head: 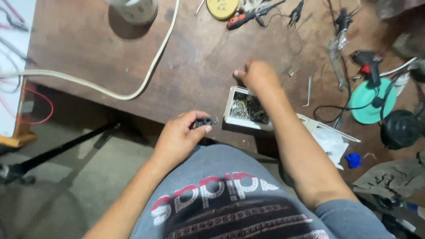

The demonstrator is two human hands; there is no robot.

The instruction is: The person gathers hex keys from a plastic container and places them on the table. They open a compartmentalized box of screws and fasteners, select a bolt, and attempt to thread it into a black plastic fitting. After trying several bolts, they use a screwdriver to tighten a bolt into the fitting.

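Brown workbench (133, 66): one screw box (246, 109), two hands, one black part (204, 121).

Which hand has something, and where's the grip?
The left hand pinches a small black part by its near end, between thumb and fingers. The right hand hovers over the box of screws; whether it holds anything cannot be told.

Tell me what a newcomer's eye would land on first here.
The two hands at centre: the left hand pinches a small black part at the table's near edge, while the right hand hovers over an open white box of screws. Next comes the thick white cable curving across the brown top, then the teal disc at right.
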